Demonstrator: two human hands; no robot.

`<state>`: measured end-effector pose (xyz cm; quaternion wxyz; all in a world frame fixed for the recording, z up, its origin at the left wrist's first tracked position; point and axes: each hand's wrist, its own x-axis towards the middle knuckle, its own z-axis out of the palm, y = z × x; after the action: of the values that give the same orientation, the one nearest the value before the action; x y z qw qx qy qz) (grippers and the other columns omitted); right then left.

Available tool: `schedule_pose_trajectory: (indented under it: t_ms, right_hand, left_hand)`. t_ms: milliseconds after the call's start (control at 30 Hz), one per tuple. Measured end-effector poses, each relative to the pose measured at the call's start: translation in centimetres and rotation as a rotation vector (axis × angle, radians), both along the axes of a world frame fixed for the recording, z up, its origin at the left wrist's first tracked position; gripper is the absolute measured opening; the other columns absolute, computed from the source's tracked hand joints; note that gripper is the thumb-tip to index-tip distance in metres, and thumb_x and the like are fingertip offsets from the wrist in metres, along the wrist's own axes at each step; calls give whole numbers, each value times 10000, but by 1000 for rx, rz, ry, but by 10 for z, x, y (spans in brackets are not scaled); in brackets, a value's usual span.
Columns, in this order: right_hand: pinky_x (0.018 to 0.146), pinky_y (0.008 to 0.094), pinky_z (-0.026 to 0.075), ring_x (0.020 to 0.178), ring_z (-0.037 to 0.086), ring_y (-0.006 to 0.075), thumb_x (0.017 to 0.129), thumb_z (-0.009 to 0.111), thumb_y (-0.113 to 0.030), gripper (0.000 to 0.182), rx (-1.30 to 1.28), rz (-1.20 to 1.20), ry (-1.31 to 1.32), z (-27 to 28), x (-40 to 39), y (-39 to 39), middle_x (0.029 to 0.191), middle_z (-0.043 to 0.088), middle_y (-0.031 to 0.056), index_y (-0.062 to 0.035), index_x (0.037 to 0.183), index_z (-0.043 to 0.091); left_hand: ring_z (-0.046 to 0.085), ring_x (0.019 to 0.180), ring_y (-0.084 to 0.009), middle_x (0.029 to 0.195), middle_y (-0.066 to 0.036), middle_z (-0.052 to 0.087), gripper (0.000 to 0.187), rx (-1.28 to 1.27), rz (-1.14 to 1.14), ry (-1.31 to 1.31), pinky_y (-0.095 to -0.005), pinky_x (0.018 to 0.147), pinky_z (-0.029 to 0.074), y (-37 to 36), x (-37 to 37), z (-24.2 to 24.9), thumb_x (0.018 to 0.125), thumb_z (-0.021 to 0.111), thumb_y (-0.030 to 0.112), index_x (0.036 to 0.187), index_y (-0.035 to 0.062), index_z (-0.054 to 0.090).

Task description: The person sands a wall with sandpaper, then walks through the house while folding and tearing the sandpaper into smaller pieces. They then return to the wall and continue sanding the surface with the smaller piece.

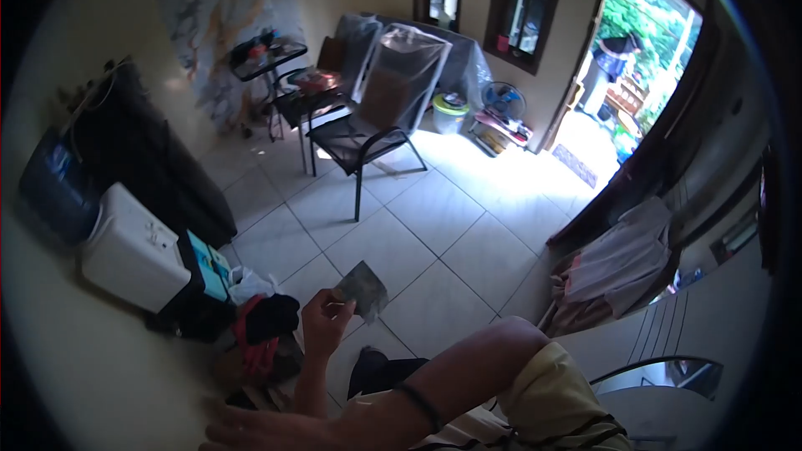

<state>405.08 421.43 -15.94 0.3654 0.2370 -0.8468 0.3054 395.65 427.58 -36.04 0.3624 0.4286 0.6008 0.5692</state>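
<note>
My left hand [327, 317] is raised at the lower middle, its thumb and fingers pinching the edge of a thin, dark grey-green, roughly square sheet [363, 291]. The sheet hangs tilted above the tiled floor. Across the bottom of the view reaches my right forearm, with a dark band on its wrist. My right hand [263, 430] lies at the lower left with its fingers stretched out and apart; part of it is cut off by the bottom edge. No object shows in it.
Plastic-covered chairs [380, 108] stand beyond on the tiled floor [426, 238]. A white water dispenser [138, 246] and dark and red cloths [266, 326] are at left. Clothing [618, 255] hangs at right. A person [603, 71] is outside the open doorway.
</note>
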Motion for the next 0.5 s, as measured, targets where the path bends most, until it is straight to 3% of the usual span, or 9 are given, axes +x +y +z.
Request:
schedule_pose_trajectory:
  t_ms: [33, 67, 133, 267, 367, 500]
  right_hand:
    - [650, 382, 442, 802, 535, 236, 799, 735, -393, 423, 45, 106, -21, 9, -1, 12, 927, 561, 104, -26, 992, 654]
    - [650, 382, 442, 802, 535, 236, 799, 735, -393, 423, 45, 87, -24, 10, -6, 22, 927, 561, 104, -26, 992, 654]
    - [636, 359, 386, 765, 490, 222, 711, 767, -453, 418, 55, -16, 101, 9, -17, 45, 847, 513, 71, -64, 776, 628]
    - [650, 372, 392, 815, 509, 228, 658, 785, -505, 475, 167, -207, 142, 0, -36, 109, 851, 529, 64, -76, 807, 650]
    - [652, 384, 407, 818, 529, 242, 616, 811, -468, 444, 38, -187, 115, -3, -60, 160, 812, 540, 85, -78, 754, 649]
    - [674, 391, 429, 855, 541, 241, 646, 806, -475, 459, 179, -274, 110, 13, -96, 217, 849, 570, 86, -71, 815, 669]
  left_hand:
    - [638, 730, -93, 837, -52, 653, 158, -17, -6, -24, -223, 655, 501, 9, -2, -2, 822, 696, 49, 928, -28, 607]
    - [638, 730, -93, 837, -52, 653, 158, -16, -25, -26, -223, 655, 501, 20, -5, -4, 822, 696, 49, 928, -28, 607]
    - [632, 726, -92, 827, -46, 647, 158, -3, -30, -33, -223, 651, 493, 46, -11, -7, 819, 700, 51, 919, -25, 604]
    - [637, 732, -102, 818, -52, 647, 162, -5, -49, -3, -233, 654, 496, 111, -29, -9, 818, 701, 51, 905, -37, 597]
    - [643, 736, -122, 842, -75, 645, 173, 29, -111, -38, -252, 668, 517, 167, -45, -12, 819, 697, 45, 919, -43, 587]
    - [650, 761, -140, 874, -88, 645, 178, 18, -214, 2, -273, 701, 540, 238, -78, -5, 825, 688, 39, 945, -41, 582]
